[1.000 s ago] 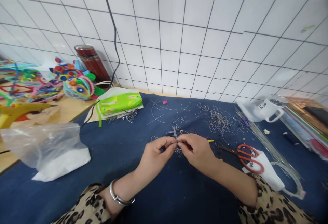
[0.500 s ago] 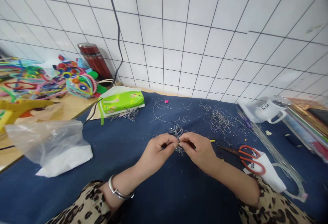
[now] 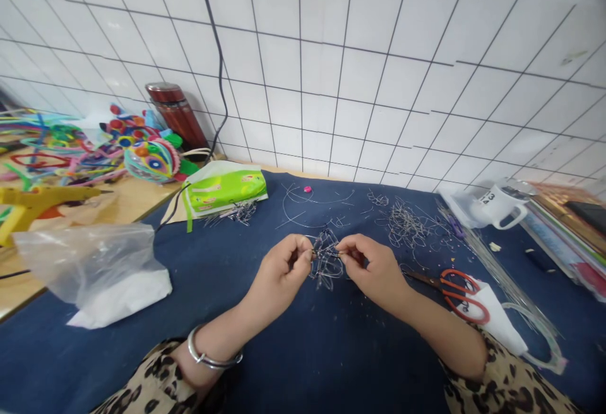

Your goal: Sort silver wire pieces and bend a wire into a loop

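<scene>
Between my hands is a tangled bundle of thin silvery wire [image 3: 327, 266], bent into loops, over the dark blue cloth [image 3: 303, 351]. My left hand [image 3: 286, 269] pinches the wire at its left side with thumb and forefinger. At its right side my right hand [image 3: 372, 269] grips the wire in the same kind of pinch. Orange-handled scissors [image 3: 466, 297] lie to the right of my right hand, their handles partly over a white piece of paper [image 3: 497, 319]. A heap of loose wire [image 3: 409, 224] sits beyond my right hand.
At left are a clear plastic bag [image 3: 118, 281], a yellow glue gun [image 3: 42, 202] and a colourful fish-like figure [image 3: 154, 160]. A green packet [image 3: 227, 190] and a red flask [image 3: 177, 114] stand toward the wall. A white mug [image 3: 502, 206] and straight wires [image 3: 509, 281] are at right.
My hands have moved apart from near touching, the left one leftward and the right one slightly rightward. More of the wire bundle now shows between them.
</scene>
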The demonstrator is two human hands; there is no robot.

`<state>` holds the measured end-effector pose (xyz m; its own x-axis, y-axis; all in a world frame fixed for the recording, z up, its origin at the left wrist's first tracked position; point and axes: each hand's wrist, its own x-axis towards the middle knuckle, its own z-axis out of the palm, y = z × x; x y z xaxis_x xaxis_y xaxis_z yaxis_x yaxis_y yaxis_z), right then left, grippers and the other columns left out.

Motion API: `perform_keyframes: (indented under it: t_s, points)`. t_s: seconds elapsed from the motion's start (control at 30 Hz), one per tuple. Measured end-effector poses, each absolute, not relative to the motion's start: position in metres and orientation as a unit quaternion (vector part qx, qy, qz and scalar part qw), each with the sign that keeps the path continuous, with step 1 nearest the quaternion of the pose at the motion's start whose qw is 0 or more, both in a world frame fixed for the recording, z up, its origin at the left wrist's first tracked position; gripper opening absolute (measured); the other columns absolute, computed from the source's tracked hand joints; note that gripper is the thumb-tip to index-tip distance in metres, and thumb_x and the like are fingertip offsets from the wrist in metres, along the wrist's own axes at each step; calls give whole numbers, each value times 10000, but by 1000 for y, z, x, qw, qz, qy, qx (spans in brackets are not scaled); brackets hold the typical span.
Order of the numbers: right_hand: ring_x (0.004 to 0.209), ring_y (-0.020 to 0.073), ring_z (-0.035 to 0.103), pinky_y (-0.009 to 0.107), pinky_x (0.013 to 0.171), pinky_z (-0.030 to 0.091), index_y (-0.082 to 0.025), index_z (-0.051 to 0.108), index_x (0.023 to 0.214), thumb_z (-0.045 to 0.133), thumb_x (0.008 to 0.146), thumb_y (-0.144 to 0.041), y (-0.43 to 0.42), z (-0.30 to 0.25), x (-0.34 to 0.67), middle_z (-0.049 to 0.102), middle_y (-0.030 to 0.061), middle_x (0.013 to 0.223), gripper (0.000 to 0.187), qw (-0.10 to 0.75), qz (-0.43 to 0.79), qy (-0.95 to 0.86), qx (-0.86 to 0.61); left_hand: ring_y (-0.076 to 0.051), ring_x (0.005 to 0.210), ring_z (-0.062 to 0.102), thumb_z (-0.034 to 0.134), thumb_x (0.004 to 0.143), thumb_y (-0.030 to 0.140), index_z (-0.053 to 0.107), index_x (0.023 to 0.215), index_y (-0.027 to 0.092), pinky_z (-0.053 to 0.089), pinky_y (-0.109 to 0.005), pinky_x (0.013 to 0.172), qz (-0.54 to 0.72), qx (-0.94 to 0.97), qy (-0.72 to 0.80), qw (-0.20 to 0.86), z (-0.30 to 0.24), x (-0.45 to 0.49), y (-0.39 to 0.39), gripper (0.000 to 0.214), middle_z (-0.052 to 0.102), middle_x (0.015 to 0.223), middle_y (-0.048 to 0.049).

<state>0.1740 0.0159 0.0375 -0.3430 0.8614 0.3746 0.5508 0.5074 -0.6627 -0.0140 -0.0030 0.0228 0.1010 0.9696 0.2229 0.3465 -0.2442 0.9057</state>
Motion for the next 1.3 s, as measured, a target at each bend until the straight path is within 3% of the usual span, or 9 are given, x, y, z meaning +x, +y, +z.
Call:
perform_keyframes:
  t_s: [0.2,0.5,0.63,0.77,0.9,1.07,1.3]
  points:
    - [624,105,542,219,587,434,-212,625,857,492,748,-91,17,37,174,621,-5,753,210,350,226,-794,-442,-69,527,373,476,858,315,478,816,170,309,-200,501,516,540,445,494,29,-18,-3,151,491,686,17]
    - [661,109,532,224,629,424,-190,621,814,495,781,-77,9,30,163,591,3,725,173,349,226,-825,-382,-22,476,296,566,820,275,478,746,143,201,-173,428,530,427,364,636,31,-8,-10,174,490,677,19]
    - [672,118,535,237,651,436,-191,598,810,482,785,-74,5,29,160,586,5,727,167,361,198,-831,-374,-29,456,313,547,831,270,492,761,149,236,-173,445,531,458,396,592,30,-8,-11,149,461,569,46]
    - [748,139,566,268,711,465,-216,567,1013,471,802,-89,4,28,162,618,27,830,264,410,150,-822,-366,-40,453,330,539,826,280,491,761,155,254,-173,445,512,482,423,572,26,-7,-10,149,452,546,51]
    - [816,153,556,295,736,469,-237,553,1123,427,829,-68,6,24,167,616,47,891,362,376,72,-871,-306,-45,449,319,534,827,303,495,778,157,256,-172,439,500,468,405,606,24,-5,-8,159,420,532,59]
    - [797,163,539,325,731,473,-185,576,1082,420,838,-79,9,22,172,612,75,908,308,345,7,-894,-287,-42,452,322,550,817,328,516,787,149,256,-172,433,524,457,417,586,23,-5,-7,184,466,581,38]
    - [852,170,547,335,795,474,-169,593,969,429,819,-59,11,20,171,611,76,898,248,365,42,-885,-287,-46,477,361,514,847,300,516,812,154,263,-178,444,524,483,439,547,24,-9,-7,150,524,643,16]
